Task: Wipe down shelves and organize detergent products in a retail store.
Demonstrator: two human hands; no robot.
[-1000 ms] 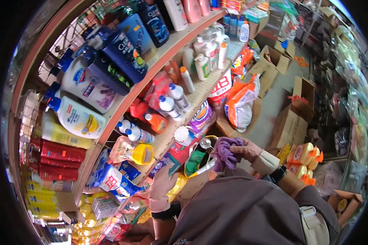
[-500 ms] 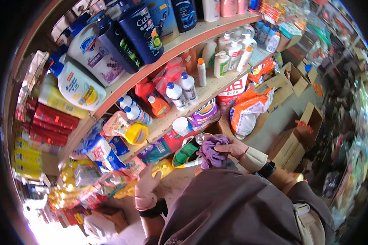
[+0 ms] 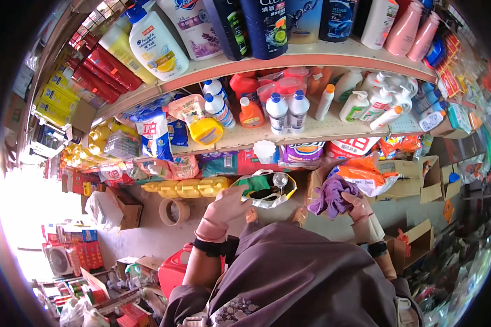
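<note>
My right hand (image 3: 357, 207) is closed around a crumpled purple cloth (image 3: 333, 197), held out over the floor beside an orange-and-white packet (image 3: 360, 175). My left hand (image 3: 228, 204) is at the left rim of an open bag (image 3: 273, 204), its fingers curled as if gripping the edge; the fingertips are partly hidden. Inside the bag lie a green item (image 3: 256, 184) and a clear bottle (image 3: 280, 180). Yellow jugs (image 3: 188, 188) stand in a row just left of that hand.
Ahead, the upper shelf (image 3: 300, 61) carries shampoo bottles and the lower shelf (image 3: 240, 139) cleaning bottles and detergent packs. A cardboard ring (image 3: 174, 211) and a red plastic item (image 3: 174, 268) are at left. Cardboard boxes (image 3: 419, 242) and plastic-wrapped goods line the right.
The view has swung, bringing the shelves level. My left hand has moved from open beside the yellow jugs to the bag's rim. The right hand, still holding the cloth, has shifted rightward from the bag.
</note>
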